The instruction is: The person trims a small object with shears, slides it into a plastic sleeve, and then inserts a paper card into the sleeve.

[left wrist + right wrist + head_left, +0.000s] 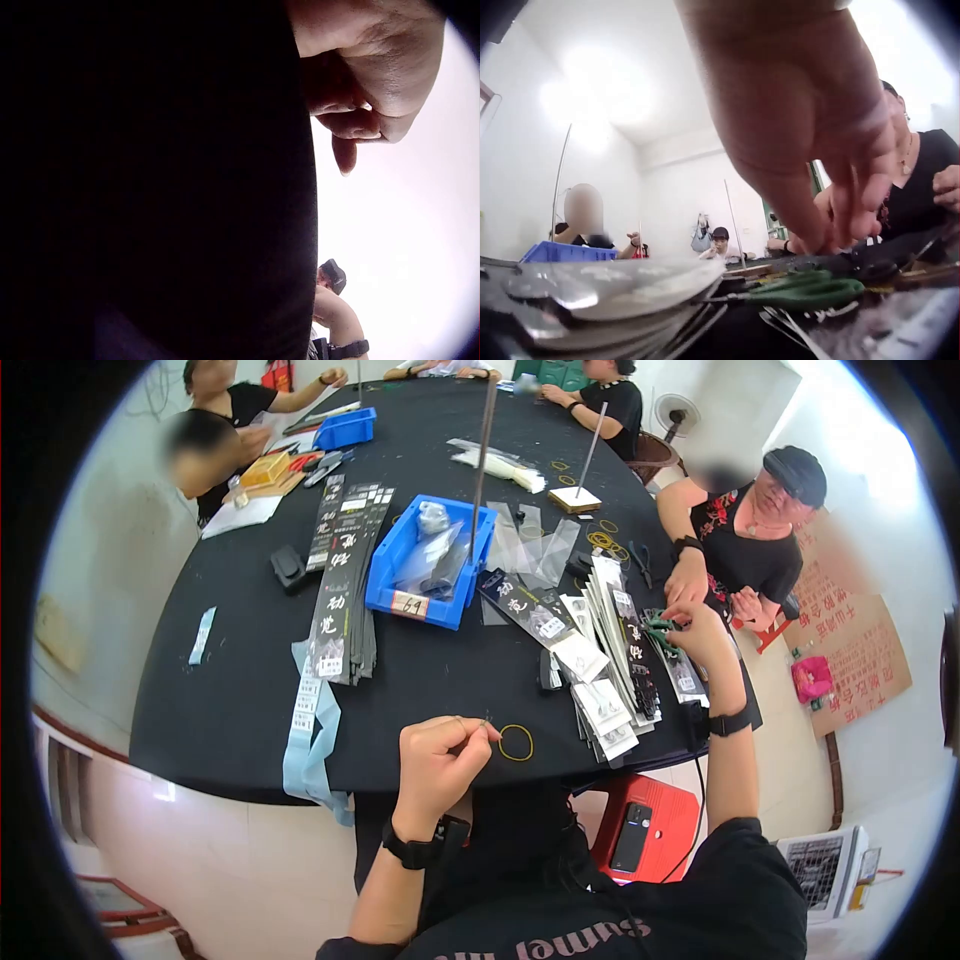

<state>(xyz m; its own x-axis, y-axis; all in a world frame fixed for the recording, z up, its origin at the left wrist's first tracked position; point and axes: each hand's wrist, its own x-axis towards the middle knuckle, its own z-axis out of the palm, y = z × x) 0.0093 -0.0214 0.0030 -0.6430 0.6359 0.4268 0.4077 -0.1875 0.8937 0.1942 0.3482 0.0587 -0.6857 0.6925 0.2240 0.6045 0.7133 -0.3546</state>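
Near the front table edge, the left hand has curled fingers, thumb and forefinger pinching a tiny greyish piece that is mostly hidden. A yellow rubber band lies right by those fingertips. The left wrist view shows the same hand from below, a dark surface filling its left part. At the right side, the right hand hangs over green-handled scissors. In the right wrist view its fingers point down, loosely bent, behind the scissors. Packed sleeves lie left of that hand.
A blue bin holds bags, a metal rod standing beside it. Black printed packages are stacked left of it, over a blue label strip. Pliers and rubber bands lie at right, where another person's hand reaches in.
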